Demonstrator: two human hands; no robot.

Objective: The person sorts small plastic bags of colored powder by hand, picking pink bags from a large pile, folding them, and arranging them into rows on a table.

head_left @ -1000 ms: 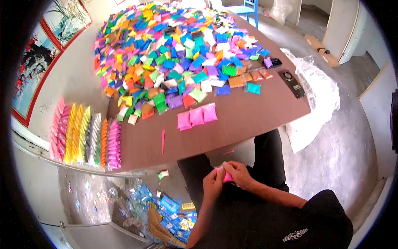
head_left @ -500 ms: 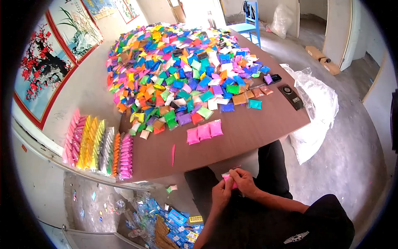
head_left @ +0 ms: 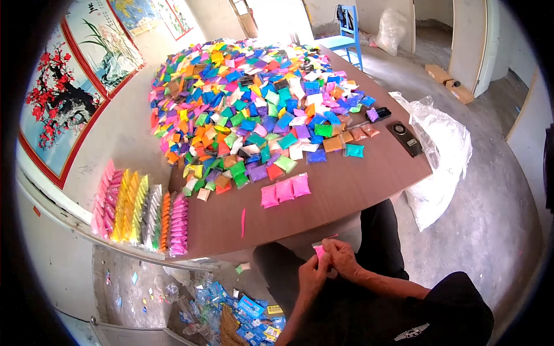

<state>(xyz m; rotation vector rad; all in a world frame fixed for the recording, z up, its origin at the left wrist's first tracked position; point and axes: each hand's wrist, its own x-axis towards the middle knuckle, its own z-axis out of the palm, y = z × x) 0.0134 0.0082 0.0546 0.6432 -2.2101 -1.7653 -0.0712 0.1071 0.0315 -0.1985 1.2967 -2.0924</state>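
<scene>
Over my lap, beyond the table's front edge, my left hand (head_left: 312,278) is closed on a small clear packet with bright pink contents (head_left: 319,250). My right hand (head_left: 343,260) is closed against the same packet, its thumb and fingers pinching at the upper edge. A thin pink stick (head_left: 332,236) pokes out above the right fingers. On the table ahead, three joined pink packets (head_left: 285,190) lie in a row. To their left is a slim pink plastic strip, like a small knife (head_left: 243,222).
A large heap of colourful packets (head_left: 248,109) covers much of the brown table (head_left: 346,199). Rows of packets (head_left: 138,210) stand at the left edge. A black device (head_left: 405,138) lies near the right edge, beside a big plastic bag (head_left: 441,167). Wrappers (head_left: 251,308) litter the floor.
The view has shifted slightly, so the table sits a little lower. Both hands remain on the pink packet, which now tilts more upright, with the right fingers further over its top.
</scene>
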